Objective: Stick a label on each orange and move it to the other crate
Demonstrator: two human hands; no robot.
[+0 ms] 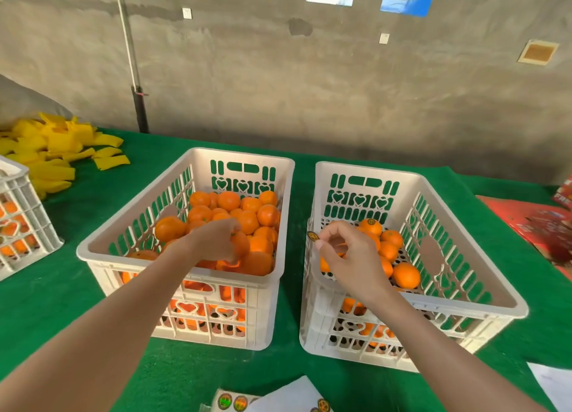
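Two white slotted crates stand side by side on green cloth. The left crate (102,241) is nearly full of oranges. My left hand (213,240) reaches into it and curls round an orange (240,244) in the pile. The right crate (464,201) holds several oranges, one labelled orange (371,226) on top at the back. My right hand (346,254) hovers over that crate's left rim and pinches a small round label (313,236) between thumb and forefinger.
A sheet of round stickers (235,401) lies at the table's near edge beside white backing paper (288,396). Yellow foam pieces (52,151) are heaped at the far left, a third crate (21,216) with oranges at the left edge, red cartons (544,226) at right.
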